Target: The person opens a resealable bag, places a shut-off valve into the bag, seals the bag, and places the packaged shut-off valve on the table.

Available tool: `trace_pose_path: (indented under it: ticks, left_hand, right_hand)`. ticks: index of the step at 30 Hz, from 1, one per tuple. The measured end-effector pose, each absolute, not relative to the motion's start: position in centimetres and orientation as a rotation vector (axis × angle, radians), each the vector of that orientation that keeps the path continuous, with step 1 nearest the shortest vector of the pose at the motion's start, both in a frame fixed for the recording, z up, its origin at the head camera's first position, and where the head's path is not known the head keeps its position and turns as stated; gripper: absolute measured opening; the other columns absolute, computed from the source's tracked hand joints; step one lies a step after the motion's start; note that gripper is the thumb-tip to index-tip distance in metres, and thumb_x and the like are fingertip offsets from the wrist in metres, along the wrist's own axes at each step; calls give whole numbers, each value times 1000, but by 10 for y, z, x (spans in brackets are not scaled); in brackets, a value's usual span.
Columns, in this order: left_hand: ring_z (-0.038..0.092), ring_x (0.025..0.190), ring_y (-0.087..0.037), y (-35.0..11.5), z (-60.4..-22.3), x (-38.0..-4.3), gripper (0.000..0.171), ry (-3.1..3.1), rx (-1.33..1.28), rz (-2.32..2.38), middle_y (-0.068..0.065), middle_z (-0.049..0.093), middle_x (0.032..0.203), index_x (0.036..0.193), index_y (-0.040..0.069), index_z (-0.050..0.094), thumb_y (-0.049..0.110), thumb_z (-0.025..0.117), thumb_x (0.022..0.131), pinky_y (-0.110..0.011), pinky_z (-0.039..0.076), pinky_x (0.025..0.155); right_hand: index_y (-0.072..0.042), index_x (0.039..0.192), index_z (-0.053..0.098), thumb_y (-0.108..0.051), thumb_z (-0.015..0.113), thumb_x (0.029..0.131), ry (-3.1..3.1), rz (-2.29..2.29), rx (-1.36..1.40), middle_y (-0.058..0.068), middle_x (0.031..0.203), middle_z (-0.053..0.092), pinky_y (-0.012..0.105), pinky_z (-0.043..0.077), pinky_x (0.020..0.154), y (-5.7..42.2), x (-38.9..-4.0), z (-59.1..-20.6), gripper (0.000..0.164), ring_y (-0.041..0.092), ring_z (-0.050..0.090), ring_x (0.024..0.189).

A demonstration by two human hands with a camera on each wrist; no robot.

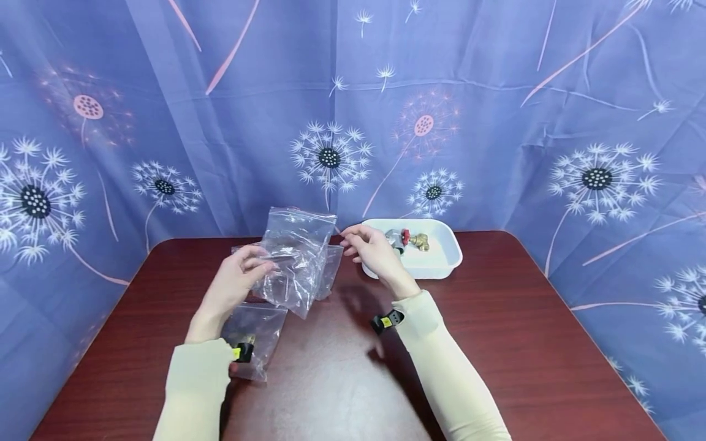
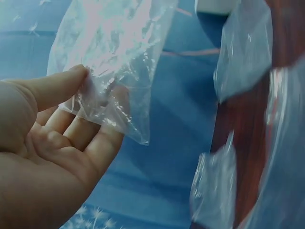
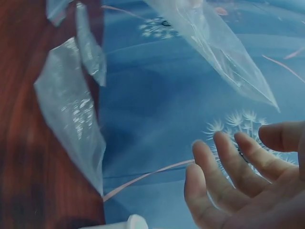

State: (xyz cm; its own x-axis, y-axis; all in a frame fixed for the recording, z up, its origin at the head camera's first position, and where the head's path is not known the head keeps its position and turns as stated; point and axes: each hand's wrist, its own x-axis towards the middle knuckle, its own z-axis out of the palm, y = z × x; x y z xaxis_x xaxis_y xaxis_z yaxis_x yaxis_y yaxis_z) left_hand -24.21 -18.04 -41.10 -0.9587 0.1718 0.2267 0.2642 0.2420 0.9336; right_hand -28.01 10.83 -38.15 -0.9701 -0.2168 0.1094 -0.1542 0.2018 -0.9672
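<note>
head: high, forward-down, farther | wrists: close, facing left hand (image 2: pixel 57 152), right hand (image 3: pixel 262 195) | all share: curtain (image 1: pixel 259 135)

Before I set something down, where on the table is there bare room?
The table is bare right of the right sleeve and between that sleeve and the bags. Crowded: near the left hand, and where the tub sits.

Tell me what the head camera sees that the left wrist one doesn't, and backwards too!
Only the head view shows the right hand, plus a red knob and brass fitting in the white tub.

Only the left wrist view shows the left hand from its palm side.

Both show that hand holding a clear bag, other bags, the table and blue curtain.
</note>
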Motion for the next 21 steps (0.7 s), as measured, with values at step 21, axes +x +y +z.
trace_pose_path:
  ticks: [21]
  left_hand:
    - [65, 99, -31, -135, -432, -239, 15, -2490, -575, -1825, -20, 70, 103, 110, -2, 55, -3, 58, 95, -28, 47, 74]
  right_hand:
    - [3, 97, 68, -32, 55, 101, 1962, -2091, -477, 12, 77, 67, 24, 49, 52, 129, -293, -396, 38, 17, 64, 62]
